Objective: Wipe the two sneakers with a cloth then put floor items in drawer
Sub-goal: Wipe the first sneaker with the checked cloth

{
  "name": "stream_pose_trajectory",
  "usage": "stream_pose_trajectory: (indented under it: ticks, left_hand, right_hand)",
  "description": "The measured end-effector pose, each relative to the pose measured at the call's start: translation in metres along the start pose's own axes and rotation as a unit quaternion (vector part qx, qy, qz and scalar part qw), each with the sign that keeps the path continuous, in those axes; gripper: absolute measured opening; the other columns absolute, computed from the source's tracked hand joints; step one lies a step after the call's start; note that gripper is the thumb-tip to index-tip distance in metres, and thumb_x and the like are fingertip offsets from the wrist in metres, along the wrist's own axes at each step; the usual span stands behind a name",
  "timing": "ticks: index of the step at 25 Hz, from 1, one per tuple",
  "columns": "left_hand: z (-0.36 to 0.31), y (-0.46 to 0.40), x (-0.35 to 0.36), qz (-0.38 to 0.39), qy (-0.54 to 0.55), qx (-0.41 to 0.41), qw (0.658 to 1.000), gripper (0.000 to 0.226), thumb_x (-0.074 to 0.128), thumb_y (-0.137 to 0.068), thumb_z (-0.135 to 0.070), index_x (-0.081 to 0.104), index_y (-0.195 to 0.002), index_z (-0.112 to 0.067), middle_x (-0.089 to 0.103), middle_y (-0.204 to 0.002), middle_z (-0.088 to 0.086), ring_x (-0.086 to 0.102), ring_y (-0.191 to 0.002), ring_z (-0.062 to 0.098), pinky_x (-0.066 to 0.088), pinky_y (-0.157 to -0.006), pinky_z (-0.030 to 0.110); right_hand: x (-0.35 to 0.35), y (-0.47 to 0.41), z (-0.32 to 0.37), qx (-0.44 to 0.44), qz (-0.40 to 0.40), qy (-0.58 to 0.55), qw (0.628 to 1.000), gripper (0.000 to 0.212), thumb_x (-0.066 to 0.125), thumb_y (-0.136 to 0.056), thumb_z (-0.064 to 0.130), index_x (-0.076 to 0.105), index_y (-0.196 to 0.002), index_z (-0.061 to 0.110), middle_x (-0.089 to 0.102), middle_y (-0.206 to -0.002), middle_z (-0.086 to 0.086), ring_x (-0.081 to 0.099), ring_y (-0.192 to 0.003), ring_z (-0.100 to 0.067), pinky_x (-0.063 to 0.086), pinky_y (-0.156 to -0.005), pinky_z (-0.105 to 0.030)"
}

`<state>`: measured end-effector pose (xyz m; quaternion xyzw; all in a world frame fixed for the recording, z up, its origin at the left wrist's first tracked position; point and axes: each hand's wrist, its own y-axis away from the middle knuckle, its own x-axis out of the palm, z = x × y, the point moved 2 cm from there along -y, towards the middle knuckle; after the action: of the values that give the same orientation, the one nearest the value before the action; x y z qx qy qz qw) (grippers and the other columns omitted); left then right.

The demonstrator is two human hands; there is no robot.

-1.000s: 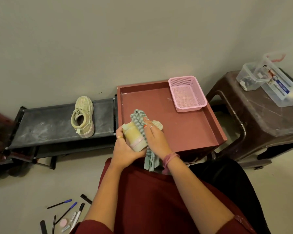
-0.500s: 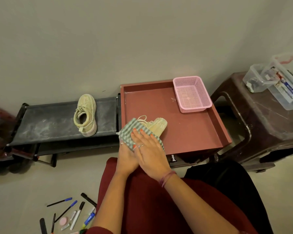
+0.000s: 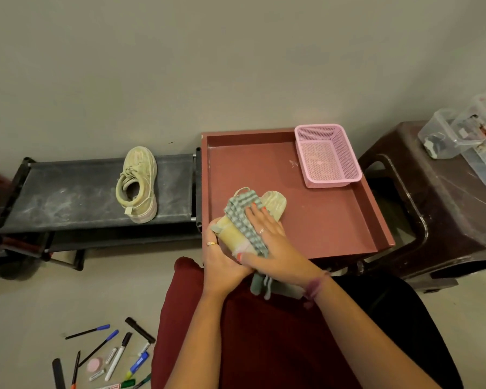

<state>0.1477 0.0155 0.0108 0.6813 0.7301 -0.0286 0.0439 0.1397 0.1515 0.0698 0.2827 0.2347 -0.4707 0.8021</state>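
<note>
My left hand (image 3: 222, 256) grips the heel of a pale green sneaker (image 3: 275, 203) held over the front left of the open red drawer (image 3: 320, 226). A green checked cloth (image 3: 243, 217) lies across the sneaker's side, and my right hand (image 3: 267, 242) presses flat on it. The cloth's loose end hangs below my right wrist. The other pale green sneaker (image 3: 138, 183) stands on the black shoe rack (image 3: 68, 192) to the left. Pens and markers (image 3: 110, 357) lie scattered on the floor at the lower left, beside my red-clad knee.
A pink mesh basket (image 3: 327, 155) sits in the drawer's back right corner. A dark brown plastic stool (image 3: 438, 209) stands to the right, carrying clear plastic boxes (image 3: 466, 141). A plain wall runs behind everything. A pink round item lies among the pens.
The sneaker has turned so its side and sole face up again. My right hand has slid the cloth along it toward the heel. The view has shifted slightly.
</note>
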Motion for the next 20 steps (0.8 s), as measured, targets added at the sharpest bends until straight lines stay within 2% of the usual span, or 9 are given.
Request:
stream_pose_trajectory:
  ticks: [2, 4, 6, 9, 13, 15, 17, 19, 20]
  left_hand:
    - [0.004, -0.003, 0.003, 0.010, 0.012, -0.010, 1.000, 0.090, 0.090, -0.054, -0.012, 0.040, -0.125, -0.035, 0.056, -0.126, -0.001, 0.058, -0.117, 0.017, 0.051, -0.095, 0.036]
    - [0.005, -0.007, 0.006, 0.010, 0.024, -0.011, 1.000, 0.092, 0.090, -0.054, -0.005, 0.039, -0.126, -0.031, 0.057, -0.123, -0.011, 0.057, -0.117, 0.012, 0.050, -0.094, 0.030]
    - [0.007, -0.011, 0.011, 0.005, 0.035, -0.005, 0.999, 0.094, 0.088, -0.054, 0.005, 0.037, -0.129, -0.020, 0.055, -0.124, -0.007, 0.056, -0.119, 0.013, 0.049, -0.094, 0.027]
    - [0.006, -0.015, 0.013, 0.012, 0.055, -0.009, 0.998, 0.096, 0.086, -0.054, 0.012, 0.037, -0.129, -0.022, 0.056, -0.122, -0.010, 0.057, -0.118, 0.009, 0.051, -0.093, 0.027]
    - [0.005, -0.016, 0.011, 0.015, 0.019, 0.010, 1.000, 0.099, 0.093, -0.048, -0.017, 0.038, -0.129, -0.030, 0.052, -0.123, -0.025, 0.053, -0.123, 0.009, 0.048, -0.100, 0.042]
    - [0.006, -0.017, 0.011, 0.018, 0.023, 0.001, 1.000, 0.098, 0.093, -0.048, -0.019, 0.037, -0.127, -0.037, 0.053, -0.122, -0.026, 0.053, -0.122, 0.008, 0.047, -0.101, 0.041]
    - [0.005, -0.016, 0.012, 0.009, 0.030, -0.019, 0.999, 0.100, 0.093, -0.049, -0.010, 0.036, -0.124, -0.041, 0.054, -0.120, -0.023, 0.054, -0.118, 0.001, 0.049, -0.099, 0.031]
    - [0.003, -0.014, 0.013, 0.002, 0.041, -0.016, 0.999, 0.097, 0.091, -0.051, 0.005, 0.036, -0.124, -0.030, 0.052, -0.117, -0.019, 0.053, -0.111, -0.012, 0.047, -0.090, 0.012]
    - [0.001, -0.013, 0.014, -0.003, 0.038, -0.008, 0.999, 0.096, 0.089, -0.051, 0.009, 0.036, -0.124, -0.023, 0.051, -0.116, -0.018, 0.052, -0.109, -0.015, 0.044, -0.087, 0.007]
  right_hand:
    - [-0.005, 0.009, -0.007, -0.016, 0.035, -0.002, 0.999, 0.094, 0.062, -0.083, 0.047, -0.006, -0.148, 0.035, -0.022, -0.151, 0.022, -0.027, -0.139, 0.000, -0.009, -0.117, -0.037]
    - [-0.010, 0.004, -0.008, -0.009, 0.047, 0.007, 0.999, 0.086, 0.055, -0.089, 0.042, -0.006, -0.148, 0.034, -0.023, -0.150, 0.023, -0.027, -0.139, 0.000, -0.008, -0.119, -0.041]
    - [-0.009, -0.006, -0.004, 0.009, 0.027, 0.018, 0.999, 0.071, 0.043, -0.095, 0.033, -0.002, -0.150, 0.030, -0.018, -0.150, 0.022, -0.025, -0.139, -0.001, -0.005, -0.119, -0.044]
    - [-0.006, -0.012, -0.001, 0.019, 0.008, 0.050, 0.999, 0.068, 0.038, -0.095, 0.024, -0.002, -0.151, 0.025, -0.015, -0.153, 0.018, -0.023, -0.140, -0.003, -0.004, -0.119, -0.044]
    - [-0.016, -0.003, -0.010, 0.009, 0.064, 0.052, 0.997, 0.084, 0.048, -0.087, 0.014, -0.007, -0.151, 0.023, -0.023, -0.154, 0.014, -0.028, -0.140, -0.005, -0.004, -0.119, -0.034]
    - [-0.010, -0.002, -0.007, 0.019, 0.040, 0.097, 0.994, 0.088, 0.048, -0.084, 0.003, -0.007, -0.150, 0.022, -0.020, -0.155, 0.012, -0.026, -0.140, -0.008, -0.001, -0.120, -0.036]
    - [0.003, -0.003, -0.001, 0.002, -0.025, 0.171, 0.985, 0.082, 0.043, -0.085, -0.004, 0.000, -0.151, 0.019, -0.009, -0.158, 0.004, -0.018, -0.142, -0.013, 0.006, -0.120, -0.040]
    - [0.011, -0.001, 0.001, -0.058, -0.097, 0.258, 0.960, 0.068, 0.035, -0.086, 0.002, 0.015, -0.150, 0.012, 0.013, -0.158, -0.007, 0.003, -0.145, -0.021, 0.019, -0.117, -0.043]
    - [0.010, -0.001, -0.002, -0.074, -0.102, 0.264, 0.956, 0.069, 0.037, -0.084, 0.001, 0.018, -0.149, 0.011, 0.017, -0.157, -0.008, 0.008, -0.144, -0.022, 0.021, -0.117, -0.042]
